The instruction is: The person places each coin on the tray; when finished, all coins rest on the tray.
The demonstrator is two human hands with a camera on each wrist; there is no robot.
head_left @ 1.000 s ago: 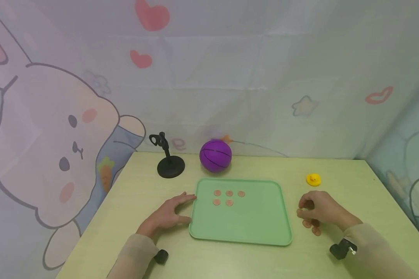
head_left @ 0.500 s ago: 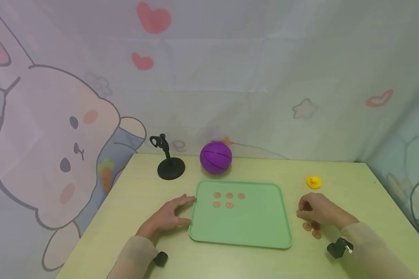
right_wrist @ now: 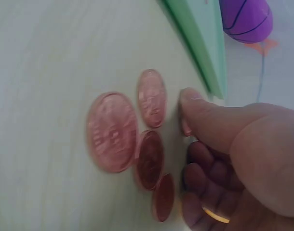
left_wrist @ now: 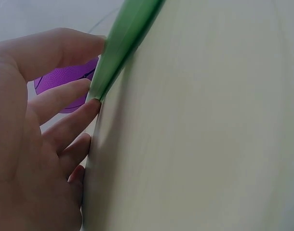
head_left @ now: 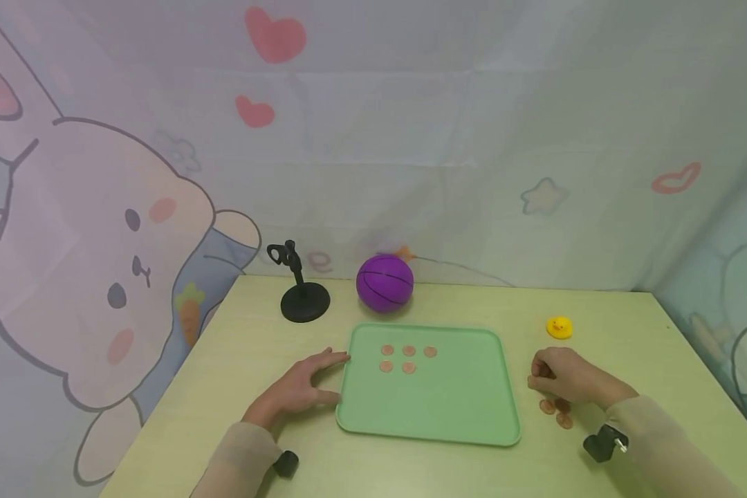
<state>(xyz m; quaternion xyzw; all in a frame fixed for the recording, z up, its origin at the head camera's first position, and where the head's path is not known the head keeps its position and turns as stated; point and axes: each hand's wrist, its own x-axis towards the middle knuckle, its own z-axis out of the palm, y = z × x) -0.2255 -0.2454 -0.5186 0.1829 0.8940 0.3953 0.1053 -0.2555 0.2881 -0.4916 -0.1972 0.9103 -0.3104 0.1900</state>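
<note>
My left hand (head_left: 299, 386) is beside the left edge of a green tray (head_left: 460, 401). Its fingers are spread, and in the left wrist view the thumb and fingertips touch the tray's rim (left_wrist: 120, 48). Five copper-coloured coins are too many to number here, so several coins (head_left: 409, 351) lie in two rows on the tray. Right of the tray, my right hand (head_left: 566, 373) is low over the table with curled fingers. Between its thumb and fingers a copper coin (right_wrist: 186, 126) shows, mostly hidden by the thumb. Several loose coins (right_wrist: 113, 132) lie flat beside that hand.
A small yellow rubber duck (head_left: 559, 327) sits behind my right hand. Behind the tray stand a purple ball (head_left: 384, 283) and a black stand (head_left: 305, 301) with a round base. A patterned cloth backdrop (head_left: 373, 173) rises at the table's far edge.
My right hand has shifted very slightly away from the loose coins. The left hand stays at the tray's edge, and the head view has tilted a little.
</note>
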